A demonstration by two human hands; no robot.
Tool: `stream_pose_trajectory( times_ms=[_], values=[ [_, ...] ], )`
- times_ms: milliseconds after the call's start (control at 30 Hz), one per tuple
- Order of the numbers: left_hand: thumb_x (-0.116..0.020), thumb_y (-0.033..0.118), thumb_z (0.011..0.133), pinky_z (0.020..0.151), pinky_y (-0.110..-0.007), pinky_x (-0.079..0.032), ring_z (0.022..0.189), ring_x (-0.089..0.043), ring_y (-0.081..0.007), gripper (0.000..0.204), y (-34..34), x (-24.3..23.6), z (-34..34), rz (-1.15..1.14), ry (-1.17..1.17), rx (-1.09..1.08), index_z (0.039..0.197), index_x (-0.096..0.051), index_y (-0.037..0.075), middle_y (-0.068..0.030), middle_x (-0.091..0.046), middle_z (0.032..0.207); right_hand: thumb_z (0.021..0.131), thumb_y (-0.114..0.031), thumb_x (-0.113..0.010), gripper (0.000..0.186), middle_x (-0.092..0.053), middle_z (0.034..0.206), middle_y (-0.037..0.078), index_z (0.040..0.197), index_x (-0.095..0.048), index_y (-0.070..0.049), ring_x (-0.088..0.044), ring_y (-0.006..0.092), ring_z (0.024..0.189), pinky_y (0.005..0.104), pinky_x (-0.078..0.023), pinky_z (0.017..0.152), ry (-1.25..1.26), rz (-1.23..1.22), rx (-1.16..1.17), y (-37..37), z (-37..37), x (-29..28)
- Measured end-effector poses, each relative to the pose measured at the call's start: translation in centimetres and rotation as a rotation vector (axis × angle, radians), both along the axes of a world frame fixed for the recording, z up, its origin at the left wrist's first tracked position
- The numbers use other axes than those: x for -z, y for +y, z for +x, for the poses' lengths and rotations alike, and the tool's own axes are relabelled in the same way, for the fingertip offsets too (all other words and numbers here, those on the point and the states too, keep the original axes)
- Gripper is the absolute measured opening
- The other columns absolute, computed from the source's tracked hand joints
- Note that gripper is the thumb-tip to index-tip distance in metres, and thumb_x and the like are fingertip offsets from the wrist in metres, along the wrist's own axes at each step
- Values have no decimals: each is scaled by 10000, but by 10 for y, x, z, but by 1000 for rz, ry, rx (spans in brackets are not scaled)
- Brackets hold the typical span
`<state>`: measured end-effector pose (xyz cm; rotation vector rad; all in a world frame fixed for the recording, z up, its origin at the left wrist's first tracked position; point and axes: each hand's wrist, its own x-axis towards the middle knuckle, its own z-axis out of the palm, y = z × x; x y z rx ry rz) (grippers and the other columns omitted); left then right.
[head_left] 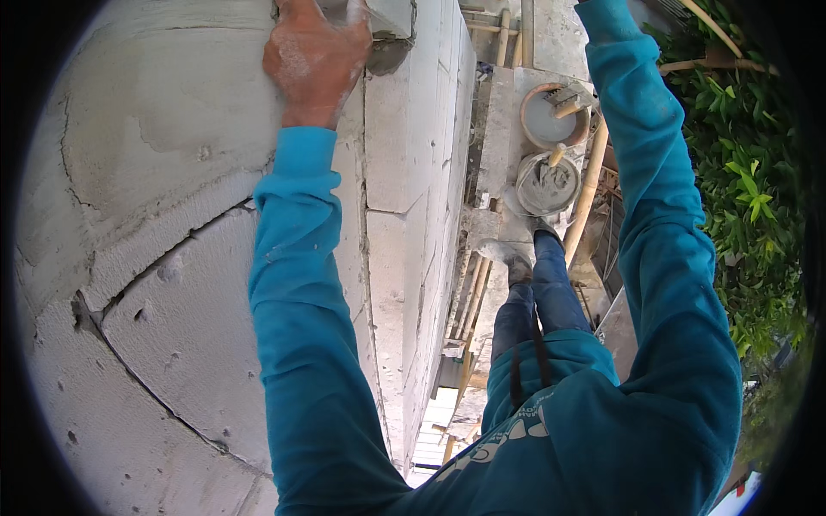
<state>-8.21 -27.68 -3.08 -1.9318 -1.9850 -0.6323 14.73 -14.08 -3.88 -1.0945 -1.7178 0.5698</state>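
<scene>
My left hand point(310, 64), dusted pale, is at the top edge against a light block wall point(172, 310). Its fingers are curled and partly cut off by the frame, so what they grip is unclear. Just right of it, grey wet mortar point(387, 53) sits below a block corner point(385, 19). My right arm point(654, 198), in a teal sleeve, reaches up past the top edge, with that hand out of sight.
Below me, a narrow dusty ledge point(493, 129) carries a bucket of grey liquid point(544, 116) with a tool across it and a bucket of mortar point(546, 185) with a handled tool, beside my feet. Bamboo poles point(585, 198) and dense foliage point(740, 189) line the right.
</scene>
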Motion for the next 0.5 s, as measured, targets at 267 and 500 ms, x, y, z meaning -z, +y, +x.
stream_pose_trajectory(
  times_ms=[267,500],
  values=[
    [-694,471,838,807,-415,-549,905,-693,-371,677,0,3,-7,-67,136,-98,1290,-510,3,-225,-676,1054,834,-389,-598,554,-617,1165,285,1247,-591,-19,-584,411,1126,435,-455,981,-537,-1145,345,-252,245,407],
    [-692,439,858,770,-379,-589,874,-715,-293,676,-7,18,-11,-11,-177,-154,1280,-510,-57,-251,-648,1085,798,-317,-634,616,-577,1243,263,1341,-503,-58,-568,390,1156,438,-443,1010,-797,-1379,234,-360,237,480]
  ],
)
